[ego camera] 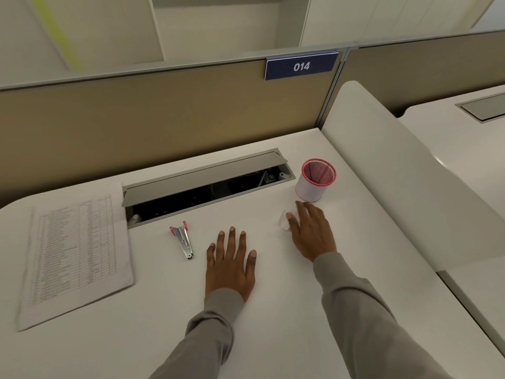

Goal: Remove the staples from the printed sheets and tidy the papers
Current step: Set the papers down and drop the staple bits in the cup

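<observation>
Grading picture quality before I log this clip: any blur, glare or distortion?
Head view: wide-angle distortion bows the partition and desk edge; the printed sheets are too blurred to read; lighting is soft and even, without strong glare; the 014 sign is legible.

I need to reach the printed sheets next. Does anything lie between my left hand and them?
Yes: the silver-and-pink stapler lies on the desk between the left hand and the printed sheets, nearer the hand.

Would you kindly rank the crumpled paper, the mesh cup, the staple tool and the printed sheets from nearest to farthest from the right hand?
From the right hand:
1. Crumpled paper, right beside its thumb.
2. Mesh cup, just beyond its fingertips.
3. Staple tool, to the left, past the left hand.
4. Printed sheets, far left.
</observation>
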`<state>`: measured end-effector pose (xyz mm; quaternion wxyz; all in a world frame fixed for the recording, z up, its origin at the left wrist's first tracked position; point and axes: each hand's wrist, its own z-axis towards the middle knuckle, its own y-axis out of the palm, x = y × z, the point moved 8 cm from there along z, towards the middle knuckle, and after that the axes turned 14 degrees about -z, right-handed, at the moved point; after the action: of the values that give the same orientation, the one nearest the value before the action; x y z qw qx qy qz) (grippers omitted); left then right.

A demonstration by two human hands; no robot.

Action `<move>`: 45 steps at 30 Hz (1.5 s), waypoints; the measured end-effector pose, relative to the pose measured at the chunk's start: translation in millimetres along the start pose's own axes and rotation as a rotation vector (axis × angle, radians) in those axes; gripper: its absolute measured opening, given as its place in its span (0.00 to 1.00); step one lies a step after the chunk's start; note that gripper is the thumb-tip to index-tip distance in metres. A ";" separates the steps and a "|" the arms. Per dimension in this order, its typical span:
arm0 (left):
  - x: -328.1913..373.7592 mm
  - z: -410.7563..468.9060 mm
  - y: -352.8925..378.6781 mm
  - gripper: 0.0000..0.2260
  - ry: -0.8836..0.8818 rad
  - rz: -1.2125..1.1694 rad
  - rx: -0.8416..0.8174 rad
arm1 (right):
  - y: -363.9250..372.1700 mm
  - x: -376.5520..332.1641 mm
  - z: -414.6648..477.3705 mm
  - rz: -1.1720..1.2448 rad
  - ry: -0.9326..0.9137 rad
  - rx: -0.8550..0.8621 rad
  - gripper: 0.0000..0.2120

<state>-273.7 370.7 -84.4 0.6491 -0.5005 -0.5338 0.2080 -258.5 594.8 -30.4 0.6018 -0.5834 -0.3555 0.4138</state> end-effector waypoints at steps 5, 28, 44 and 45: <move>0.7 -0.2 -0.5 0.31 0.011 0.002 0.010 | 16.4 23.0 5.0 0.073 0.158 -0.162 0.33; -0.1 -0.9 -1.0 0.28 -0.004 -0.012 -0.003 | 5.4 -21.1 6.6 0.189 -0.142 -0.154 0.26; -0.4 -0.1 -1.1 0.28 -0.001 -0.011 -0.006 | -4.3 4.6 -14.3 0.284 0.126 -0.056 0.36; -0.2 0.0 -0.9 0.28 -0.001 -0.012 -0.006 | -5.5 8.6 -15.9 0.257 0.197 -0.067 0.40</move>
<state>-274.1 370.1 -83.8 0.6486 -0.4990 -0.5378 0.2029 -240.1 596.3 -26.4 0.5559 -0.6816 -0.2310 0.4160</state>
